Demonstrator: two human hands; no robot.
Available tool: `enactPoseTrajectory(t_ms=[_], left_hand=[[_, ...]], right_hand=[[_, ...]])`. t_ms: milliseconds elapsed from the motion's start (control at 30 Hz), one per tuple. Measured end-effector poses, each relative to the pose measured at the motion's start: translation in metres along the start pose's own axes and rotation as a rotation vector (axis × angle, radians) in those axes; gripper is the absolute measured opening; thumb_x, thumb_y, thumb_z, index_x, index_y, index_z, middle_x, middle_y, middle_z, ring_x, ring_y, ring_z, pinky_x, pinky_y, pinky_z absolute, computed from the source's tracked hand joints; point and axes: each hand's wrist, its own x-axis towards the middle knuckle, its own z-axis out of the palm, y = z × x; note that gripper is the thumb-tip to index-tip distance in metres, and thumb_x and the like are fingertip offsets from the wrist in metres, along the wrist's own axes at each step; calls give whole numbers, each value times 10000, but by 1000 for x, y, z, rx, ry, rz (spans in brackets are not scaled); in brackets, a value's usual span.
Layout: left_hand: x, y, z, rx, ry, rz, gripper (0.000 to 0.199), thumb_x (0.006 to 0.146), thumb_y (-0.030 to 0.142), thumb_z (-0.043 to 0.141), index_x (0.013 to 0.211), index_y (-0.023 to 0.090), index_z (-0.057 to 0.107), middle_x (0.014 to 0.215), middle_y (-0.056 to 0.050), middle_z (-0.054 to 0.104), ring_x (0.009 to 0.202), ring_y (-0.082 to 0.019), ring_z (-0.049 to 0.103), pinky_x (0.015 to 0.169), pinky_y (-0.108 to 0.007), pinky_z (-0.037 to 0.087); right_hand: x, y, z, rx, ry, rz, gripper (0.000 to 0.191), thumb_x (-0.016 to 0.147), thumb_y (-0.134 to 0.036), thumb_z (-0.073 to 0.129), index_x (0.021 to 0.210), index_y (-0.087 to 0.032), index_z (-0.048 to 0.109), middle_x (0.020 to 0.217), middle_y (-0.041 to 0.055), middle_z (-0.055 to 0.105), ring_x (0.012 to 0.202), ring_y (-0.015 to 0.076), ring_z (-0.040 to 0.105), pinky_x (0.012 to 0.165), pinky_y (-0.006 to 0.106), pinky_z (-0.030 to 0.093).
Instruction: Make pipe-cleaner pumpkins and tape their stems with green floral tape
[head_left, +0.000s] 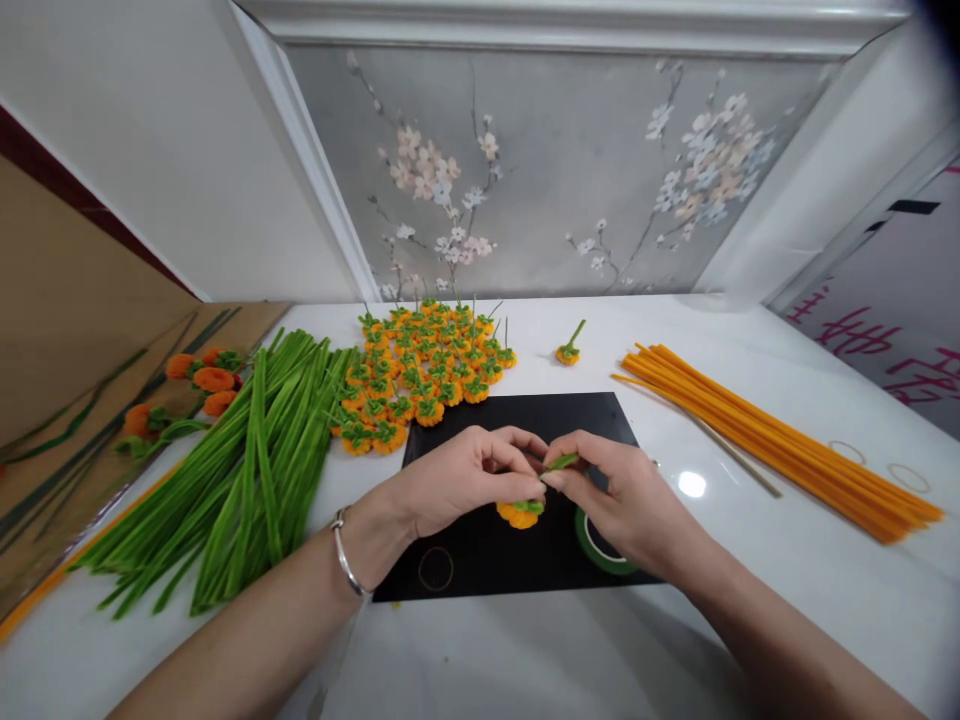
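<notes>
Over the black mat, an orange flower with green at its top hangs under the fingertips of my left hand, which is closed on it. My right hand pinches a short green stem piece just right of the flower; the fingertips of both hands nearly meet. Partly hidden under my right hand lies a green tape roll. Behind the mat stand several finished orange flowers with green stems pointing up. One separate flower lies to their right.
Green fuzzy stems are piled on the left, beside darker orange flowers on brown paper. Orange fuzzy stems lie on the right with a thin stick. A thin ring rests on the mat. A wall stands behind the white table.
</notes>
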Motion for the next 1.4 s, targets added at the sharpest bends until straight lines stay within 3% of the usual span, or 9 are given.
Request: enactPoseTrajectory(t_ms=[233,500,600,667,767,933,1133,1267,1400], left_hand=[[-1,3,7,382,174,61,140,715,124,646,586,139,594,1186,-69,483,1057,-196,543,752,-260,460],[-1,-2,14,555,306,138,119,743,134,623,631,143,585,1165,-50,499,922,-158,571,750,-272,446],[-1,3,12,429,192,75,67,770,203,632,732,149,641,1175,-62,514,900,-157,567,719,-258,449],[0,5,7,266,64,26,164,844,279,569,806,153,666,1077,-61,563,906,-156,555,736,-252,443],[2,4,-1,5,-35,-92,318,910,371,468,826,139,668,918,-52,591,799,-139,544,666,-244,435],[2,-5,-10,-193,-212,-160,239,842,331,607,817,126,727,1012,-67,585,766,-115,544,652,-237,439],[4,-13,-9,-238,-167,-30,124,790,243,685,826,148,756,1163,-87,575,978,-158,552,821,-257,439],[4,-15,-7,-257,-136,-76,196,800,311,676,797,128,746,1122,-96,579,815,-128,558,701,-253,460],[4,-16,-7,-234,-214,-100,220,800,339,673,840,137,752,1015,-73,590,754,-112,537,651,-241,449]], right_hand=[[0,3,-1,-8,-97,83,105,849,-241,548,772,-216,615,703,-30,627,623,124,534,578,237,384],[-3,2,3,-152,45,-70,127,854,-137,530,798,-212,616,746,-20,635,659,130,561,637,260,369],[-4,3,3,-204,85,-187,166,875,-116,497,801,-208,614,752,-8,626,671,131,566,675,282,354],[-4,3,1,-184,69,-242,187,884,-99,481,818,-208,617,754,-4,632,684,129,577,694,288,350],[-4,1,-1,-144,27,-283,216,890,-74,473,809,-210,621,749,-11,647,693,122,584,703,290,338],[-3,0,-1,-139,18,-313,243,903,-86,468,756,-204,619,725,-14,643,686,122,565,689,292,320],[-3,1,0,-151,41,-314,218,891,-77,484,769,-203,615,729,-29,646,689,106,573,686,277,324],[-2,-1,-3,-144,35,-296,214,893,-103,487,759,-205,620,726,-17,659,692,118,584,684,281,335],[-2,-1,-3,-117,16,-312,240,901,-104,484,730,-203,621,720,-16,654,674,115,570,682,287,333]])
